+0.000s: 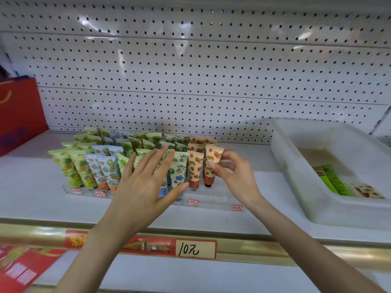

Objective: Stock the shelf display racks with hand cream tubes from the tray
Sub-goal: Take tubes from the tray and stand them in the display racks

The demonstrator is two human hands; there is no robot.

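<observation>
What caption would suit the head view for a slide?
Right hand pinches a strawberry tube standing in the clear rack; open left hand hovers over neighbouring tubes.

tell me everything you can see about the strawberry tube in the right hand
The strawberry tube is peach-coloured soft plastic printed with red strawberries, flat crimped end up, dark cap down. It stands almost upright in the clear rack, rightmost in its row, beside a matching tube. The right hand pinches its upper right edge.

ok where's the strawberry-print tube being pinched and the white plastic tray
strawberry-print tube (212, 156): head view, printed upper body
white plastic tray (285, 157): head view, left wall
</observation>
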